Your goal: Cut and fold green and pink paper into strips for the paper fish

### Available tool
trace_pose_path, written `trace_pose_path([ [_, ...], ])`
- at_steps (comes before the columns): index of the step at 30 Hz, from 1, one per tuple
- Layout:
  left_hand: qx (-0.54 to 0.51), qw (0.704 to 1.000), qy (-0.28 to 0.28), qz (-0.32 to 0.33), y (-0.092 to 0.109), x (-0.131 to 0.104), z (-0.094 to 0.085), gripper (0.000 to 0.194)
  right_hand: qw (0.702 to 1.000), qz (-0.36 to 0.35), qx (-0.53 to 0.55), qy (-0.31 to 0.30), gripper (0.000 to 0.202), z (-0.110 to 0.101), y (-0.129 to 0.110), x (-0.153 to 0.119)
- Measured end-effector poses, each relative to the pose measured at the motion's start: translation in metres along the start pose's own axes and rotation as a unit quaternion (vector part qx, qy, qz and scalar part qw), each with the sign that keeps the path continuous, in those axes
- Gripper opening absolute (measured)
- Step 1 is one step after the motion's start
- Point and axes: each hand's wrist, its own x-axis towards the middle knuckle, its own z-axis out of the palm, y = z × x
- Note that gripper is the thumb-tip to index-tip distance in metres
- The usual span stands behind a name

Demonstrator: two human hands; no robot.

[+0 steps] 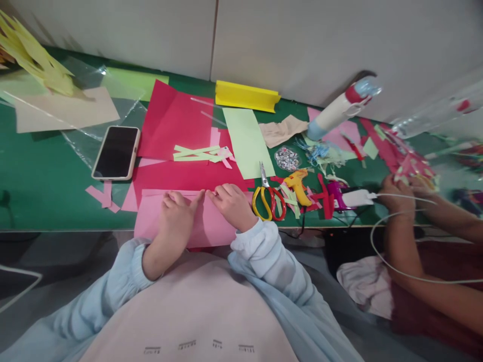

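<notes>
A sheet of pink paper lies at the near edge of the table, its far edge turned over in a narrow strip. My left hand rests on its left part, fingers curled and thumb stretched along the folded edge. From the right, my right hand pinches and presses the same edge, and its fingertips almost meet my left thumb. Beyond the fold lie red paper and a small figure of light green and pink strips. Scissors with yellow and red handles lie just right of my right hand.
To the left lies a phone. On the right are a yellow glue gun, a bag of googly eyes, paper scraps and a standing bottle. Another person's hands work at the far right, near a white cable.
</notes>
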Motion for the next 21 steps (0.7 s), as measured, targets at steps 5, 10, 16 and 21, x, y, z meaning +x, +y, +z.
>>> trace_pose_path([
  [5, -0.001, 1.000, -0.017, 0.000, -0.0005, 0.0005, -0.0006, 0.069, 1.000, 0.001, 0.001, 0.010, 0.031, 0.0012, -0.0005, -0.0012],
  [10, -0.059, 0.998, 0.007, -0.003, -0.0008, 0.0010, 0.0047, 0.073, 1.000, 0.000, -0.009, 0.027, 0.030, 0.0027, -0.0012, -0.0018],
  [16, -0.071, 0.997, -0.015, -0.016, -0.0003, 0.0015, 0.0031, 0.071, 0.999, -0.001, -0.017, 0.046, 0.026, 0.0038, -0.0006, -0.0015],
  [21, -0.013, 1.000, -0.020, 0.000, 0.0000, 0.0008, -0.0006, 0.071, 0.999, 0.002, -0.009, 0.041, 0.025, 0.0009, 0.0019, -0.0025],
])
